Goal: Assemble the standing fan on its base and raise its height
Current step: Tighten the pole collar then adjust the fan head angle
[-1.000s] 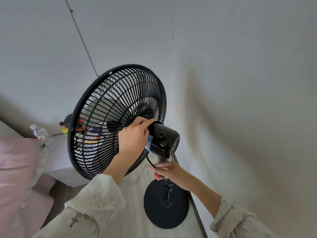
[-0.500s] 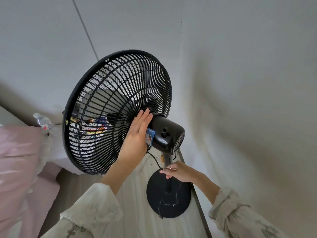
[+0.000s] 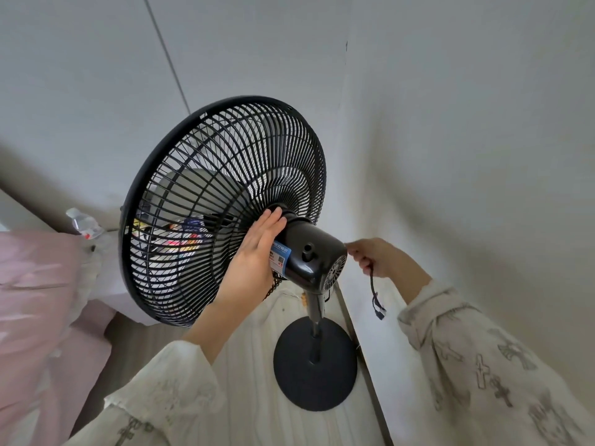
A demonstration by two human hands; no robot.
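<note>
A black standing fan stands upright in a room corner. Its round grille [image 3: 206, 175] faces left, with grey blades inside. The glossy motor housing [image 3: 309, 255] sits on a black pole [image 3: 317, 320] that drops into the round black base [image 3: 314, 378] on the floor. My left hand [image 3: 254, 262] lies flat, fingers together, against the left side of the motor housing by its blue label. My right hand [image 3: 375, 257] is just right of the housing's rear, closed on a short black cable [image 3: 375, 297] whose connector end dangles below it.
White walls meet close behind and to the right of the fan. A pink bedcover [image 3: 35, 300] fills the left edge. A white surface [image 3: 109, 284] behind the grille carries a clear plastic bottle [image 3: 82, 223]. Pale wood floor [image 3: 244, 381] lies in front of the base.
The fan head has risen higher in view. My right hand left the pole below the motor and came up beside the housing's rear, holding the cable. My left hand stays on the housing.
</note>
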